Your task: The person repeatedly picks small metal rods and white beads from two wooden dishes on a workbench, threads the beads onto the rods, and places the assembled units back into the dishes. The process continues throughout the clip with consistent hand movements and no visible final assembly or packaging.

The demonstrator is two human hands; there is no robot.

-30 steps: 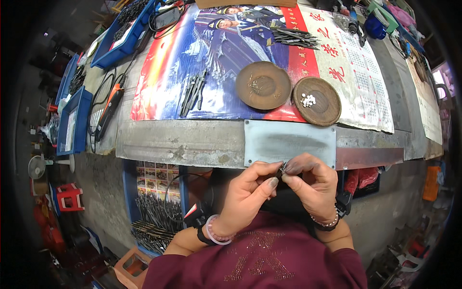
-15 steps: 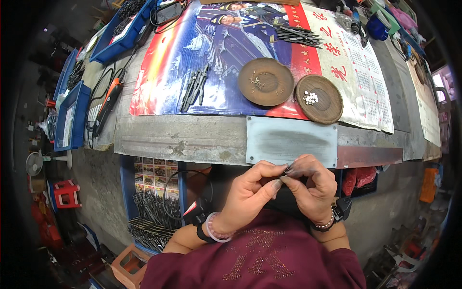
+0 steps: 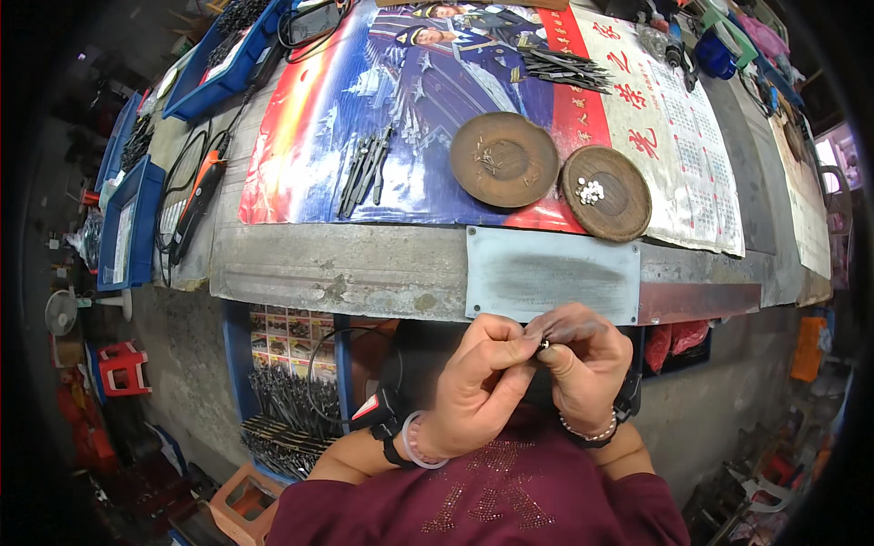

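Just in front of the table edge, the fingertips of my left hand (image 3: 487,382) and my right hand (image 3: 590,364) meet. Both pinch a small dark piece with a shiny spot (image 3: 544,345); most of it is hidden by the fingers, so its kind does not show. Beyond the hands, a pale blue-grey plate (image 3: 492,296) with a dark smudge lies at the table's edge. Behind it sit two round wooden dishes. The left dish (image 3: 533,187) holds thin little metallic-looking bits (image 3: 489,160), the right dish (image 3: 628,205) small white pieces (image 3: 590,191).
Slim black parts (image 3: 366,173) lie on the poster (image 3: 300,182), with another black bunch (image 3: 566,69) farther back. An orange-and-black handheld tool (image 3: 198,202) with a cable rests at left beside a blue bin (image 3: 132,218). Below the table, a blue tray (image 3: 238,355) holds many black parts.
My hands have drawn closer together and the fingers have shifted around the piece, so a shiny spot shows now. The view has shifted slightly.
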